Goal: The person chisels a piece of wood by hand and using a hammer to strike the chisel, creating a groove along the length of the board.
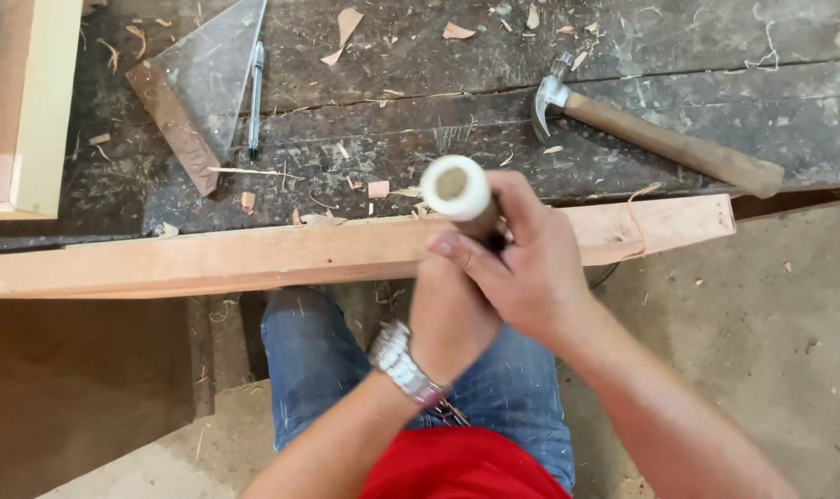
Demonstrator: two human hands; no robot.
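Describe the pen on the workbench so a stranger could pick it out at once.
Start at the dark, shaving-strewn workbench behind the long pale plank. Near its upper left lies a clear plastic triangle; the pen lies along the triangle's right edge. It is the only slim, clear-barrelled thing there, unlike the wooden-handled hammer far right.

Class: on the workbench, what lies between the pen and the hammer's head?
In the head view, only dark bench boards with scattered wood shavings lie between the pen and the hammer.

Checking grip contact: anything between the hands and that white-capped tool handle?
Nothing visible. Right hand wraps the tool handle directly; left hand sits just below it, its contact hidden.
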